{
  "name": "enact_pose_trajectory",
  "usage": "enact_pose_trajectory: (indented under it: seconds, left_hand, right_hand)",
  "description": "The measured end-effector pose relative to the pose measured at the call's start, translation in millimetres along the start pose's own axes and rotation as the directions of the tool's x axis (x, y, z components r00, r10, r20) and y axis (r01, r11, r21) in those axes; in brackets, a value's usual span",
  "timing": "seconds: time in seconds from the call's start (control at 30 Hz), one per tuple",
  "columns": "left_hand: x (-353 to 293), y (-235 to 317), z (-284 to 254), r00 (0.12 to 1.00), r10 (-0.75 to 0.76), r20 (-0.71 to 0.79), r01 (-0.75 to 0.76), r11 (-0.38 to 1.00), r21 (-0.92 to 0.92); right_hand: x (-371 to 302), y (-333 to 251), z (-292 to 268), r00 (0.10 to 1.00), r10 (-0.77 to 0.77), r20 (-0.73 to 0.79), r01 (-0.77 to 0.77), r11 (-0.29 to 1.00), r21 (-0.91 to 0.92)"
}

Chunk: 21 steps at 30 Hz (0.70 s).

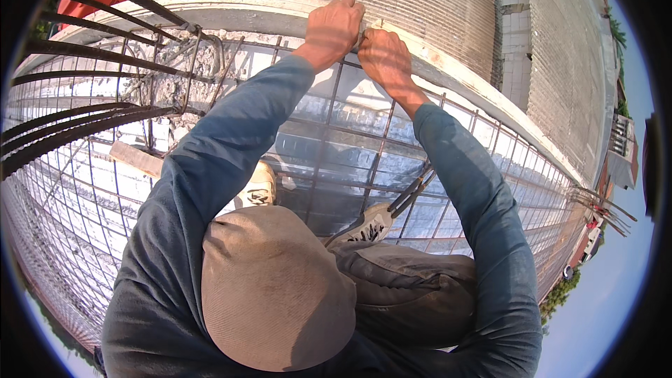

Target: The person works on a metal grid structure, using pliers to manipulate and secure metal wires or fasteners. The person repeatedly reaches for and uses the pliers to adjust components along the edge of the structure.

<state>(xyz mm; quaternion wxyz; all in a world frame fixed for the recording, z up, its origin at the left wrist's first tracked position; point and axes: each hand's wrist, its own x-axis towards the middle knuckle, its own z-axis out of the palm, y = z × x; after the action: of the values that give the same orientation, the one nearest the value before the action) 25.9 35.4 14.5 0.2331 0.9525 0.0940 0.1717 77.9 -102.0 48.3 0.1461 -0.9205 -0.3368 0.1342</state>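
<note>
Both my arms reach forward to the far edge of a rebar mesh (322,124), beside a long wooden edge board (448,63). My left hand (333,32) is closed at the board, with the thumb side toward the right hand. Just right of it and slightly nearer, my right hand (386,60) is closed too, its fingers curled in. The hands almost touch. Whatever they hold is hidden by the fingers. A mesh bar runs just below both hands.
Thick ribbed bars (105,63) jut in from the left. A short wood piece (136,159) lies on the mesh. My shoes (364,227) stand on the mesh, with two dark handle-like rods (411,190) beside the right one. Corrugated sheets (392,0) lie beyond the board.
</note>
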Motion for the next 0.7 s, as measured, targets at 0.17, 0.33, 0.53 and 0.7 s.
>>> enact_pose_trajectory:
  seconds: [0.17, 0.33, 0.53, 0.7]
  left_hand:
    - [18, -14, -2, 0.985, 0.155, 0.069, -0.147, 0.983, -0.107]
    - [16, -17, 6, 0.983, -0.004, 0.181, 0.082, 0.903, -0.422]
    - [-2, -36, 21, 0.966, 0.258, -0.024, -0.255, 0.929, -0.267]
    - [-6, -9, 19, 0.998, 0.069, 0.012, -0.06, 0.933, -0.356]
  right_hand:
    - [2, -8, 10, 0.998, -0.058, -0.022, 0.059, 0.996, 0.061]
    - [6, -1, 2, 0.99, -0.14, 0.001, 0.137, 0.972, 0.189]
    - [20, -6, -23, 0.997, -0.074, 0.039, 0.065, 0.978, 0.196]
    - [31, 12, -33, 0.999, -0.025, -0.044, 0.034, 0.973, 0.227]
